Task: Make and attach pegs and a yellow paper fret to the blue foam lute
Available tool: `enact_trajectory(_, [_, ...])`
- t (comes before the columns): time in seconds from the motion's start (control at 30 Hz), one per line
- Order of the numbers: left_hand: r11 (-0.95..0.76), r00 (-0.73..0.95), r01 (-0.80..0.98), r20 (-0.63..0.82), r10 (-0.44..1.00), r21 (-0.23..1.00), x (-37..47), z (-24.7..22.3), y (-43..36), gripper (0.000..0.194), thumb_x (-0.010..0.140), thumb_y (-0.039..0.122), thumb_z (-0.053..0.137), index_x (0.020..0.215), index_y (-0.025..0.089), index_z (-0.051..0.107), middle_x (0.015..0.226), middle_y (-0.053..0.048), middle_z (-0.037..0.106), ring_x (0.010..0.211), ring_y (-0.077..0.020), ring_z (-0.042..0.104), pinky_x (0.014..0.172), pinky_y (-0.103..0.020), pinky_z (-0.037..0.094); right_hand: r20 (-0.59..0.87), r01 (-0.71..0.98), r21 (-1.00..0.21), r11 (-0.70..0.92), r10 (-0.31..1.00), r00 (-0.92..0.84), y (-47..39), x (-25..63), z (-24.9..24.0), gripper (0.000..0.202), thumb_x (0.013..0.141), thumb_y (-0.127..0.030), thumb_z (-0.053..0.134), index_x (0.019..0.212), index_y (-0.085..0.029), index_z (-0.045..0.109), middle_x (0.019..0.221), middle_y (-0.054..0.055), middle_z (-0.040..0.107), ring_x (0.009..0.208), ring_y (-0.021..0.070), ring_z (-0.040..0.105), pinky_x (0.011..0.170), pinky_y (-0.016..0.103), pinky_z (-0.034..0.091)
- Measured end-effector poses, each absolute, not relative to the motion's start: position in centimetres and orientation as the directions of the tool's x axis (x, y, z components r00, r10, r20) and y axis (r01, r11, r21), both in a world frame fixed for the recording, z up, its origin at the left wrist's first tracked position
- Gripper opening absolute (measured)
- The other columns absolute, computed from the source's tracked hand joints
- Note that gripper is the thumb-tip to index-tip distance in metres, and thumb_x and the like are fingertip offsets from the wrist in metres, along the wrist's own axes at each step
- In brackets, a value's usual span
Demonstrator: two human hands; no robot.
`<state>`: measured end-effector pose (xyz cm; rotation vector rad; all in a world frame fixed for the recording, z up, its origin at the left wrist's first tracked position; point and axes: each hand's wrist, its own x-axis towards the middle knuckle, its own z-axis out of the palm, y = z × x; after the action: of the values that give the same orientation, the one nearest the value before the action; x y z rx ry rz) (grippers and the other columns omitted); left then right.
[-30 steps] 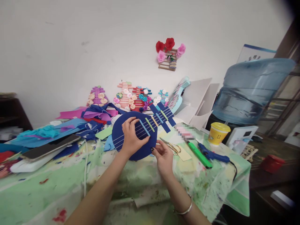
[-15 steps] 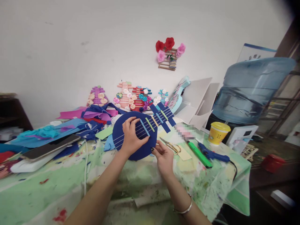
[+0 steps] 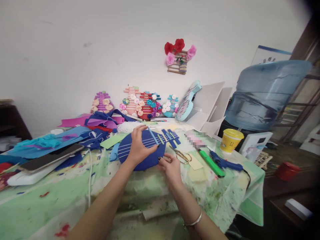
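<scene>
A dark blue craft pipa (image 3: 125,151) with white strings and coloured cross strips lies nearly flat on the tablecloth, neck pointing up to the right. My left hand (image 3: 137,146) reaches over its round body, index finger and thumb at the two ends of a light blue strip (image 3: 153,136). That strip crosses the strings near the neck. At the body's lower right edge is my right hand (image 3: 171,167), fingers curled and pinched on the rim. Gold-handled scissors (image 3: 183,156) lie right of the pipa, beside a pale yellow paper piece (image 3: 195,163).
To the right lie a green-handled cutter (image 3: 211,163), a blue glue gun (image 3: 226,163) and a yellow cup (image 3: 232,140). Left are a phone (image 3: 52,158), a white cable (image 3: 90,180) and coloured scraps (image 3: 75,121). Finished craft pipas (image 3: 145,106) lean against the wall.
The pipa has gone from tilted up toward me to lying flatter, its neck lower. Both hands have moved slightly left and stay at the strip and the rim.
</scene>
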<state>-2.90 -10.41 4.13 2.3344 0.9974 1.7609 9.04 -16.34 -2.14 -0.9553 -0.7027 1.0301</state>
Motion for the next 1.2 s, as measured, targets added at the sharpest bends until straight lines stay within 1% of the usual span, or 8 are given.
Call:
enact_trajectory(0.1, [-0.803, 0.184, 0.414, 0.824, 0.536, 0.43, -3.0, 3.5, -10.1, 0.063, 0.058, 0.026, 0.07, 0.114, 0.021, 0.042, 0.119, -0.01, 0.045, 0.114, -0.027, 0.042, 0.086, -0.039, 0.042, -0.051, -0.272, -0.962, 0.014, 0.972, 0.23, -16.6, 9.3, -2.0, 0.028, 0.056, -0.021, 0.068, 0.08, -0.017, 0.056, 0.056, 0.0, 0.063, 0.05, 0.0195, 0.064, 0.051, 0.031, 0.053])
enact_trajectory(0.23, [-0.798, 0.21, 0.372, 0.795, 0.57, 0.474, -3.4, 2.7, -9.8, 0.063, 0.058, 0.027, 0.07, 0.115, 0.02, 0.043, 0.12, -0.011, 0.045, 0.114, -0.0271, 0.043, 0.082, -0.037, 0.044, 0.057, 0.309, -0.951, 0.005, 0.986, 0.16, -18.3, 13.1, -0.6, 0.014, 0.068, -0.023, 0.053, 0.075, -0.016, 0.063, 0.061, 0.004, 0.065, 0.05, 0.0194, 0.063, 0.049, 0.029, 0.05])
enact_trajectory(0.3, [-0.785, 0.218, 0.356, 0.772, 0.598, 0.507, -3.7, 2.4, -9.7, 0.063, 0.058, 0.028, 0.07, 0.115, 0.021, 0.043, 0.121, -0.011, 0.044, 0.114, -0.0268, 0.043, 0.081, -0.036, 0.044, 0.28, 0.669, -0.743, 0.006, 0.911, 0.303, -19.3, 16.9, 0.7, 0.02, 0.072, -0.02, 0.048, 0.081, -0.018, 0.066, 0.069, 0.006, 0.068, 0.062, 0.0198, 0.065, 0.06, 0.029, 0.049])
enact_trajectory(0.37, [-0.773, 0.221, 0.332, 0.752, 0.621, 0.541, -3.8, 2.2, -9.6, 0.063, 0.059, 0.03, 0.07, 0.115, 0.021, 0.043, 0.121, -0.011, 0.044, 0.112, -0.0259, 0.045, 0.08, -0.035, 0.044, 0.388, 0.864, -0.438, -0.247, 0.815, 0.43, -20.1, 21.4, 1.9, 0.027, 0.073, -0.018, 0.047, 0.092, -0.02, 0.067, 0.084, 0.011, 0.069, 0.081, 0.0238, 0.064, 0.07, 0.031, 0.047])
enact_trajectory(0.47, [-0.762, 0.221, 0.314, 0.737, 0.638, 0.566, -3.8, 1.8, -9.4, 0.061, 0.059, 0.031, 0.07, 0.113, 0.02, 0.044, 0.12, -0.01, 0.045, 0.108, -0.0245, 0.047, 0.078, -0.034, 0.044, 0.281, 0.787, -0.127, -0.604, 0.739, 0.612, -20.6, 28.0, 2.9, 0.033, 0.073, -0.015, 0.045, 0.1, -0.017, 0.064, 0.095, 0.018, 0.065, 0.092, 0.0302, 0.06, 0.068, 0.036, 0.046])
enact_trajectory(0.57, [-0.759, 0.221, 0.34, 0.737, 0.639, 0.556, -3.7, 1.5, -9.3, 0.06, 0.058, 0.031, 0.07, 0.112, 0.021, 0.047, 0.12, -0.01, 0.046, 0.1, -0.0228, 0.05, 0.077, -0.034, 0.043, 0.095, 0.671, -0.008, -0.741, 0.668, 0.738, -20.7, 33.0, 2.4, 0.033, 0.069, -0.017, 0.049, 0.099, -0.019, 0.063, 0.104, 0.018, 0.062, 0.097, 0.0336, 0.058, 0.069, 0.043, 0.046])
enact_trajectory(1.03, [-0.562, 0.256, -0.122, 0.573, 0.779, 0.818, -5.0, 0.6, -8.9, 0.067, 0.053, 0.038, 0.074, 0.115, 0.019, 0.055, 0.104, -0.01, 0.056, 0.09, -0.0221, 0.053, 0.066, -0.029, 0.044, 0.257, 0.843, 0.07, -0.533, 0.826, 0.501, -22.3, 36.5, 0.4, 0.035, 0.067, -0.021, 0.05, 0.101, -0.023, 0.059, 0.099, 0.013, 0.063, 0.094, 0.0335, 0.056, 0.067, 0.04, 0.041])
enact_trajectory(1.2, [-0.39, 0.39, -0.397, 0.537, 0.748, 0.831, -4.9, 0.9, -9.4, 0.074, 0.048, 0.037, 0.077, 0.116, 0.017, 0.056, 0.106, -0.012, 0.056, 0.093, -0.0238, 0.053, 0.07, -0.031, 0.045, 0.554, 0.811, -0.18, -0.557, 0.624, 0.551, -23.3, 35.9, 1.8, 0.038, 0.073, -0.028, 0.053, 0.108, -0.012, 0.053, 0.088, 0.018, 0.063, 0.081, 0.0328, 0.058, 0.062, 0.037, 0.041])
